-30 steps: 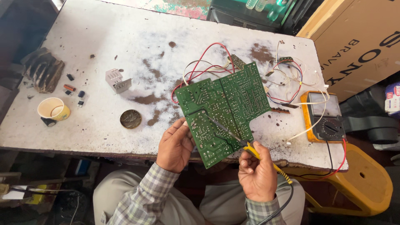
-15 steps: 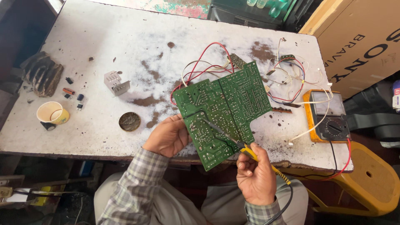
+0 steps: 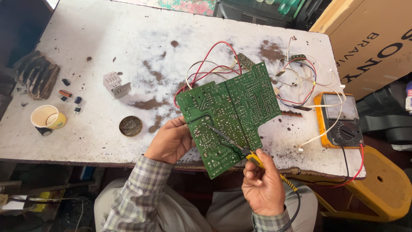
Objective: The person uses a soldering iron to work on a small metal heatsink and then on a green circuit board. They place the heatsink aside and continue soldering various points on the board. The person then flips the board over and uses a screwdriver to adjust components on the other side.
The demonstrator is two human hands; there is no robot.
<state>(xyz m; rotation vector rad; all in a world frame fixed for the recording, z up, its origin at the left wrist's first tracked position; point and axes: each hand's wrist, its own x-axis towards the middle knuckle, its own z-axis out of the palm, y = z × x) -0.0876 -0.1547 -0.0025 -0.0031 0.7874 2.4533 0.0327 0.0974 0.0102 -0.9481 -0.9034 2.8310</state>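
Observation:
My left hand point(image 3: 171, 141) grips the left edge of a green circuit board point(image 3: 229, 111), solder side up, tilted over the front edge of the worn white table point(image 3: 86, 47). My right hand point(image 3: 262, 184) holds a yellow-handled soldering iron point(image 3: 253, 158) like a pen. Its dark tip rests on the lower left part of the board. Red, white and black wires point(image 3: 206, 64) run from the board's far edge onto the table. The iron's cable drops below my right wrist.
An orange analog multimeter point(image 3: 341, 120) lies at the right, its red lead trailing off the edge. A small round tin point(image 3: 130, 126), a metal heat sink point(image 3: 115, 84), a paper cup point(image 3: 46, 117) and small parts sit at the left. A cardboard box point(image 3: 373, 43) stands far right.
The board and both hands have kept their hold; the iron's tip has shifted slightly across the lower left of the board. The camera view has drifted a little.

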